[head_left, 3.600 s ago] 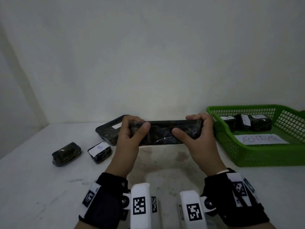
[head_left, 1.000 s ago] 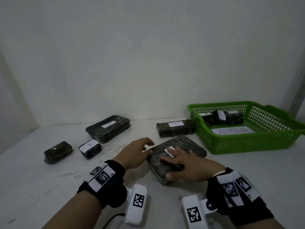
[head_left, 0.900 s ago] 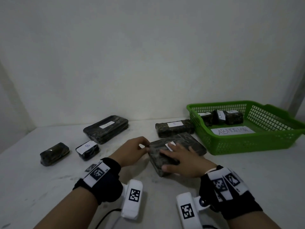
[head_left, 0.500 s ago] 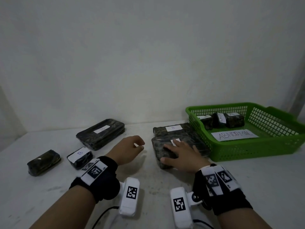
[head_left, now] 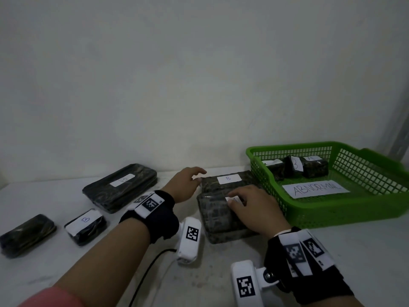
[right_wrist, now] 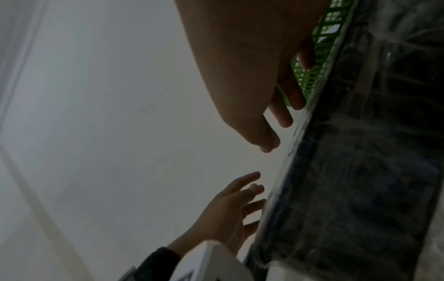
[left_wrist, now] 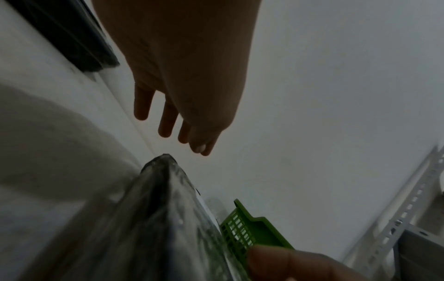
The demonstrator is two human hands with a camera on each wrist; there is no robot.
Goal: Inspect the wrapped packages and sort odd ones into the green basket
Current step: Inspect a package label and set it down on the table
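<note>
Right hand on a flat package by the green basket, left hand free: slip and mis-sort risk.

Head view: right hand [head_left: 254, 209], fingers flat and uncurled, presses on the big package [head_left: 219, 218] lying on the desk [head_left: 66, 269], touching a second labelled package [head_left: 228, 180] behind it, just beside the green basket [head_left: 345, 211]. Left hand [head_left: 184, 185] relaxed, holding nothing. Risk, my guess: slick wrap slides, shoves the neighbour; the half-covered label gets misread. Count: five packages on the desk, three in the basket, one paper sign [head_left: 316, 188].
Left wrist view: fingers [left_wrist: 165, 121] loose above the package's corner.
Right wrist view: fingers [right_wrist: 283, 116] lie flat along the wrap.
</note>
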